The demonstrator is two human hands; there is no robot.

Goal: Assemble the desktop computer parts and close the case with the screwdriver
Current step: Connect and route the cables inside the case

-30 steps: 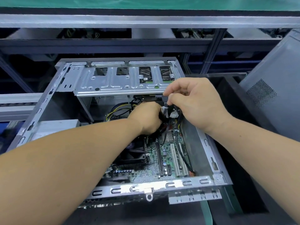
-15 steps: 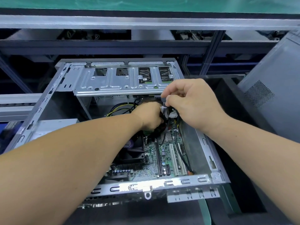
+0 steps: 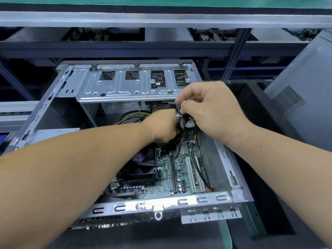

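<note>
An open desktop case (image 3: 161, 203) lies on its side, its green motherboard (image 3: 179, 169) and black CPU fan (image 3: 140, 168) showing inside. A silver drive cage (image 3: 125, 87) spans the far end. My left hand (image 3: 162, 126) reaches deep inside under the cage, fingers curled around a bundle of black cables (image 3: 180, 123). My right hand (image 3: 210, 108) hovers just to its right and pinches the same cable bundle near a white connector (image 3: 189, 124). No screwdriver is in view.
The grey side panel (image 3: 301, 97) leans at the right. A black foam tray (image 3: 255, 123) lies under and right of the case. Metal rack rails (image 3: 161, 18) run across the back. Yellow and black wires (image 3: 131, 115) curl in the case's far interior.
Both hands stay on the cables with small shifts; my right hand has edged slightly left and up toward the drive cage. The case has not moved.
</note>
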